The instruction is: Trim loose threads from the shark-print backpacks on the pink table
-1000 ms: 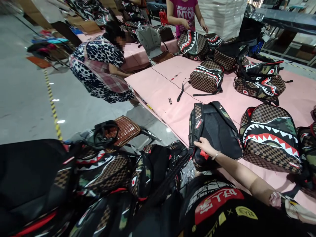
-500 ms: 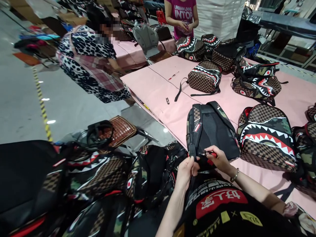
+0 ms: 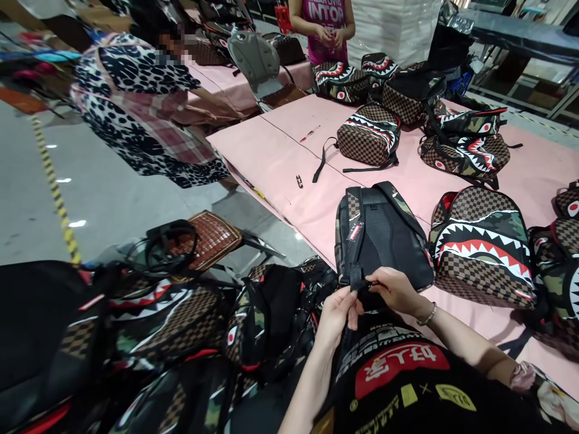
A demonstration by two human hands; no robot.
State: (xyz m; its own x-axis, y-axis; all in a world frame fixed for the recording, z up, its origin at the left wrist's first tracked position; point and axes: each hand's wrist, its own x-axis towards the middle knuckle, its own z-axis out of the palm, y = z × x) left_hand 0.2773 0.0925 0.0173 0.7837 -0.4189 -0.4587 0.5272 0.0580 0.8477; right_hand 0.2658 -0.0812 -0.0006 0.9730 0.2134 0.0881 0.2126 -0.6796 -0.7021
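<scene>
A black backpack [image 3: 384, 235] with checkered and camouflage trim lies back side up at the table's near edge, shoulder straps showing. Its left strap [image 3: 355, 275] runs down to my left hand [image 3: 339, 310], whose thumb and fingers pinch the webbing just below the buckle. Close beside it, my right hand [image 3: 394, 290] is closed on small thread snips, their red handle now hidden by the fingers. Only a dark tip pokes out toward the strap. A red-and-white tag [image 3: 355, 231] hangs on the strap.
To the right stands a shark-mouth backpack [image 3: 482, 247]; more backpacks [image 3: 368, 135] sit farther back on the pink table [image 3: 271, 144]. Loose black snips [image 3: 299, 181] lie there. Piled backpacks [image 3: 172, 319] and a woven-seat chair [image 3: 215, 238] are at left. Two people work beyond.
My right hand has moved closer to my left hand and the strap, and turned so that the red handle is covered. The view has shifted slightly.
</scene>
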